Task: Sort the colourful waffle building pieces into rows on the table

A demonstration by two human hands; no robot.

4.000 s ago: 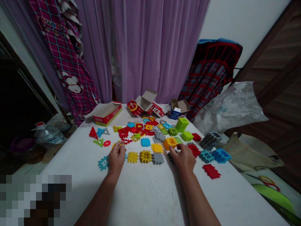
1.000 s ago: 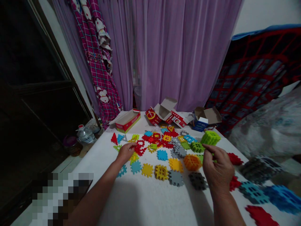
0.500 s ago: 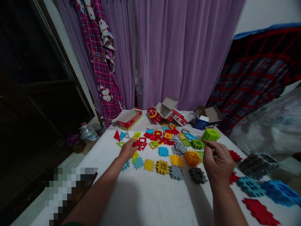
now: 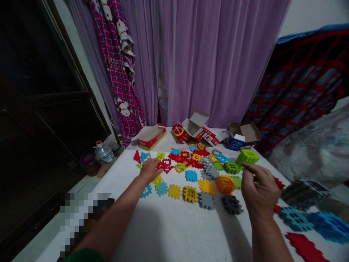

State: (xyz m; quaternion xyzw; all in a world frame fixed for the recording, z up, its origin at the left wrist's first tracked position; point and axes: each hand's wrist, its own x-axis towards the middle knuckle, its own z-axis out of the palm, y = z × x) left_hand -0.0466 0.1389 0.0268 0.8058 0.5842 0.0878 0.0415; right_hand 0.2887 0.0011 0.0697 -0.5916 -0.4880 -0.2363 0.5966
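Note:
My left hand (image 4: 149, 171) is palm down over the left part of the scattered pieces, fingers stretched towards a red notched building panel (image 4: 165, 166). Yellow and lime pieces (image 4: 157, 179) lie partly under it. My right hand (image 4: 260, 187) is curled closed above the table's right side. Whatever its fingers hold, if anything, is hidden. Just beyond it stand a lime-green block (image 4: 247, 156) and a darker green one (image 4: 231, 167). An orange block (image 4: 225, 184) and a dark grey block (image 4: 231, 205) sit to its left.
Opened cardboard boxes, one red and green (image 4: 152, 138), one red (image 4: 181, 133) and one blue (image 4: 236, 142), line the table's far edge. Blue (image 4: 329, 225), teal (image 4: 296, 218) and red (image 4: 305, 245) pieces lie at the right. A purple curtain (image 4: 229, 65) hangs behind.
My left hand has drawn slightly back from the red panel, which stays on the table. My right hand keeps its curled shape. The whole view has shifted a little.

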